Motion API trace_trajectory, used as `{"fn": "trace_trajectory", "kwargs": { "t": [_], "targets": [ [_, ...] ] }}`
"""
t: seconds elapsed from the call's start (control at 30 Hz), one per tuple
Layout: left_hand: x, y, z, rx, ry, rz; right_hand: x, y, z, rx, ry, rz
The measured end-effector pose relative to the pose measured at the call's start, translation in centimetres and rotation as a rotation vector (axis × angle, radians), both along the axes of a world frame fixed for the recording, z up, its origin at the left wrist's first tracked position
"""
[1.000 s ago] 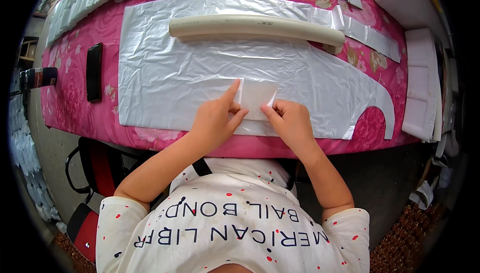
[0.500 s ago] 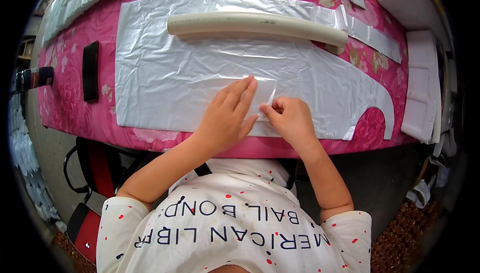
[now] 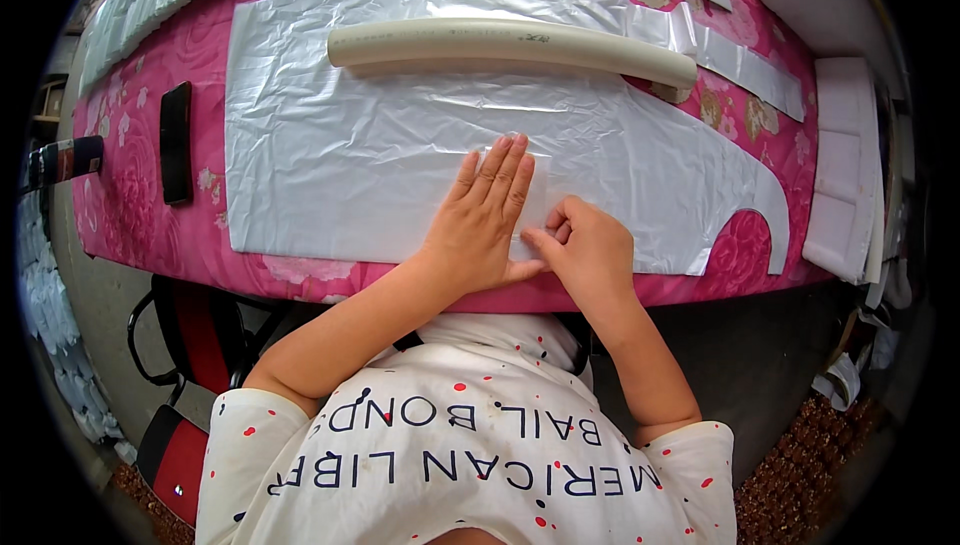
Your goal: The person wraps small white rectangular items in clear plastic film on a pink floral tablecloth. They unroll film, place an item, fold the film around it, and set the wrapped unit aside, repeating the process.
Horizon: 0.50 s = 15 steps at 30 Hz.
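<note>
The left hand (image 3: 485, 210) was laid palm down over the patch (image 3: 541, 177), a thin pale square on the sheet (image 3: 330, 175). Its fingers were extended forward and set close together, its thumb was pointed toward the right hand (image 3: 592, 250), and nothing was gripped by it. The patch was located near the front edge of the sheet, largely covered by the left hand, with a narrow portion exposed to the right of the fingers.

The right hand was positioned just beside the left, at the right side of the patch. Its fingers were curled inward, and the thumb and forefinger were brought to a narrow spacing. Whether any film was held between them could not be determined.

The sheet, silvery white and wrinkled, was spread over the pink floral cloth (image 3: 135, 230). A curved cutout was formed at its right front corner. The beige tube (image 3: 500, 43) was laid across the rear part of the sheet, well apart from both hands. The phone (image 3: 176, 143) was placed on the cloth, left of the sheet. At the far left corner, the white stack (image 3: 165, 0) was arranged in overlapping layers.
</note>
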State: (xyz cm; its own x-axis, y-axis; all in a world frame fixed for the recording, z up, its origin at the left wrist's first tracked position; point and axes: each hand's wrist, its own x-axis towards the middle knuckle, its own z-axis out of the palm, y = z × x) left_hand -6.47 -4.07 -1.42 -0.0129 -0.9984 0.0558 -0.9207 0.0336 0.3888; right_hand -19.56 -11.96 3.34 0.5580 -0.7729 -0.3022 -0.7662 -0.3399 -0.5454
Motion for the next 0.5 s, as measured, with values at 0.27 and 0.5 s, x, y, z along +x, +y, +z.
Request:
{"fn": "trace_trajectory", "kwargs": {
  "t": [0.27, 0.5],
  "targets": [
    [1.7, 1.9, 0.5, -0.214, 0.367, 0.095, -0.2, -1.2, 1.1, -0.382, -0.129, 0.316],
    [4.3, 12.9, 3.3, 0.445, 1.435, 0.691, 5.2, 0.7, -4.4, -0.354, -0.28, 0.556]
  ]
}}
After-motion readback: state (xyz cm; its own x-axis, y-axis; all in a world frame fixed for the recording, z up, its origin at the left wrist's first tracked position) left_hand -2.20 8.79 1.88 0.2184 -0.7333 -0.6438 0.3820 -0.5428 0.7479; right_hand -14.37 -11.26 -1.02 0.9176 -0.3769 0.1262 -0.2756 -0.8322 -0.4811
